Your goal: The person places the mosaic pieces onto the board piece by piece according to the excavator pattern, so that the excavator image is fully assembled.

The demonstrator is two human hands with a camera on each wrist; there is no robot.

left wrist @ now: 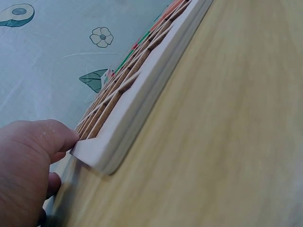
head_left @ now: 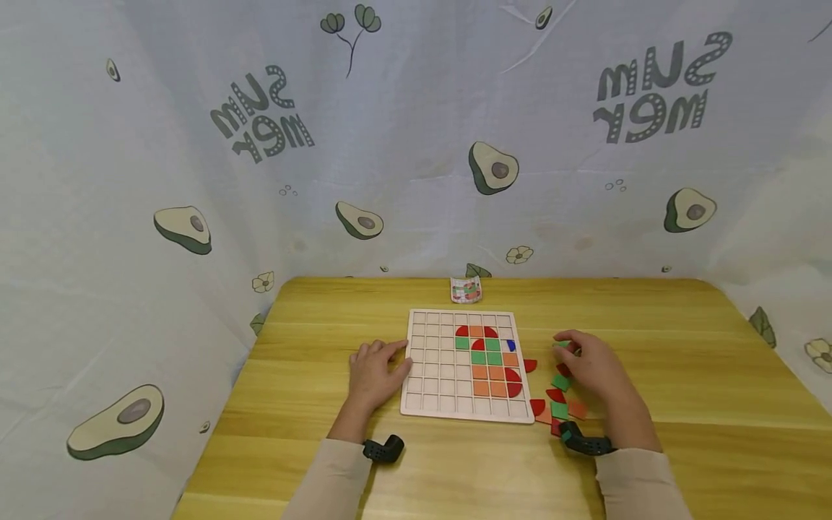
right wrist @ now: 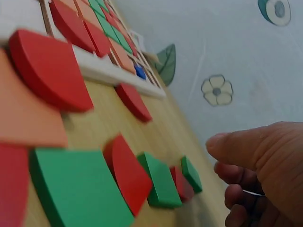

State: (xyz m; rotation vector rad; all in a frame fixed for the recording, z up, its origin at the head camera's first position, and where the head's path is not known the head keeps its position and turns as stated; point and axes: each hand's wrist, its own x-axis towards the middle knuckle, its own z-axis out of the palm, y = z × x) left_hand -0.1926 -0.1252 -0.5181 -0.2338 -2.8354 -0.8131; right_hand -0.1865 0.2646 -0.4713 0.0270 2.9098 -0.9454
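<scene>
A pale square grid board [head_left: 435, 368] lies on the table. Red quarter-circles [head_left: 513, 383], green squares [head_left: 486, 357], orange squares [head_left: 489, 380] and a small blue piece [head_left: 510, 346] sit in its cells, mostly on the right half. My left hand [head_left: 375, 374] rests at the board's left edge; the thumb [left wrist: 59, 135] touches the corner of the frame in the left wrist view. Over the far end of the loose pieces hovers my right hand [head_left: 594, 365], with thumb and fingers apart, beside a green piece [right wrist: 191, 174]. Nothing shows in its grasp.
Loose red, green and orange pieces [head_left: 559, 410] lie in a line right of the board, one red quarter-circle [head_left: 530, 365] against its edge. A small pattern card [head_left: 466, 290] stands behind the board. A printed curtain [head_left: 416, 144] hangs along the table's back.
</scene>
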